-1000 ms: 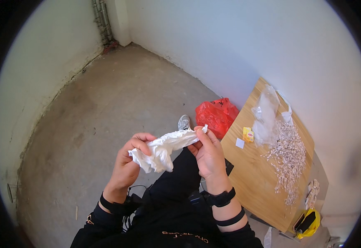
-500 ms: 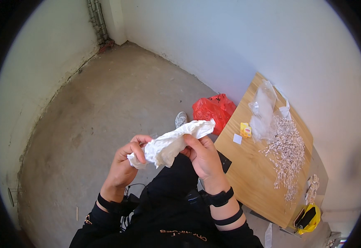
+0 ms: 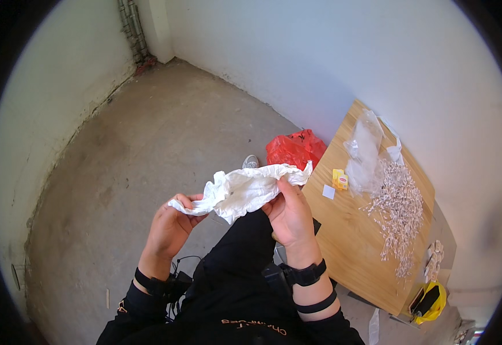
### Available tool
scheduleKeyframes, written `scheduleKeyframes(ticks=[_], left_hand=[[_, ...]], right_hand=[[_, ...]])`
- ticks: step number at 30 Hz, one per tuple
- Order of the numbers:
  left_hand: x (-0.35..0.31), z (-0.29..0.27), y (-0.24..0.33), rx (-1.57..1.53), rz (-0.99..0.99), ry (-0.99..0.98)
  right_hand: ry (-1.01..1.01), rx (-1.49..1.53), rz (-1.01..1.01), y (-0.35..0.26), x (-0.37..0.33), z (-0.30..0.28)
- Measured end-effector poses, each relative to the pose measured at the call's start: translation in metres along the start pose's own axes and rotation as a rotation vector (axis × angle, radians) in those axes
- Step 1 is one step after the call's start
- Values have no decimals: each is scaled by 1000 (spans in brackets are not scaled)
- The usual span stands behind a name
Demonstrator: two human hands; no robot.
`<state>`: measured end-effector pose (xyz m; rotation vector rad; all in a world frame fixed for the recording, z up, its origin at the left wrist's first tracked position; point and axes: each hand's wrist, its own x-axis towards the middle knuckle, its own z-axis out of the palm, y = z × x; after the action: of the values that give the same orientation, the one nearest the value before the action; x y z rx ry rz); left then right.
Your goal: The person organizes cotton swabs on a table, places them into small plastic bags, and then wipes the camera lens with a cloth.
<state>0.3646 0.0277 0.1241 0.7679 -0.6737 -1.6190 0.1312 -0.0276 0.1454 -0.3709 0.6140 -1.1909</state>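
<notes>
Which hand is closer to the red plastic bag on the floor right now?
Right. The right hand holds the crumpled white cloth just below the red bag; the left hand grips the cloth's far end, farther away.

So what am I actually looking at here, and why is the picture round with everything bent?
There is no machine here. A person wears a wide-angle camera on the head, looking down, which bends straight lines toward the rim. The two arms coming in from the bottom are that person's own. The left hand and the right hand together hold a crumpled white sheet, thin like paper or plastic film, stretched between them in front of the body. Below is a bare concrete floor in a corner with white walls. To the person's right stands a wooden table. On it lie a heap of small pale strips, a clear plastic bag, a small yellow box and a white paper square. A red plastic bag sits on the floor beside the table.
</notes>
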Motion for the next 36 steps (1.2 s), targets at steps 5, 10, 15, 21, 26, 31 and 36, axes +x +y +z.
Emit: scheduleKeyframes(ticks=[5,10,15,21,26,31,36], left_hand=[[6,8,-4,-54,-40,139],[23,42,-7,735,290,-84],[25,47,-12,766,319,51],[17,54,-7,303,121,69],[13,51,-12,290,186,206],[6,65,8,101,73,179],[6,73,8,275,-268,-87]], right_hand=[[-7,-243,-114,0,-2,0],[-64,-365,-95,6,-3,8],[-123,-499,-116,3,-7,9],[-300,-352,-37,-5,-12,12],[-261,-326,60,1,-10,12],[-149,-276,17,-2,-8,14],[-186,-690,-12,-15,-6,16]])
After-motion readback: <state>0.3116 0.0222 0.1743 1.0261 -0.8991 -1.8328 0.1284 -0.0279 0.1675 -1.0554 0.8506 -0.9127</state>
